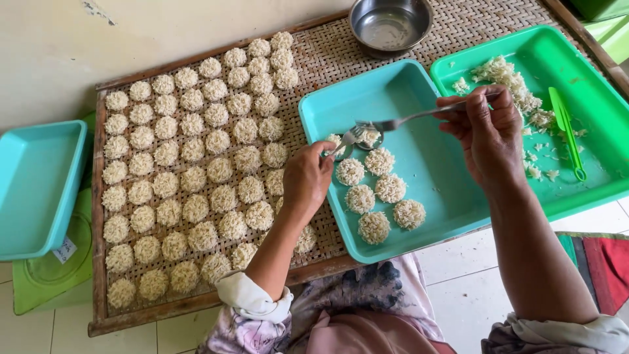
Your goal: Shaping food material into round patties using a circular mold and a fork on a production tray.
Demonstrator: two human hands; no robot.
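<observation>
Leftmost, an empty turquoise tray lay off the woven tray's left edge, over a green lid. Next, the woven tray carried rows of pale, round, bristly noodle nests from its left edge to about its middle. The left hand reached over the near left rim of a second turquoise tray, fingers pinched shut on a small metal spoon. Six more finished nests sat near that tray's front edge, close together, rough and cream-coloured. The right hand gripped a metal fork, its tines meeting the spoon at a half-formed clump. A steel bowl stood at the woven tray's far edge. Rightmost, a green tray held loose noodle shreds near its far left corner and green tongs.
</observation>
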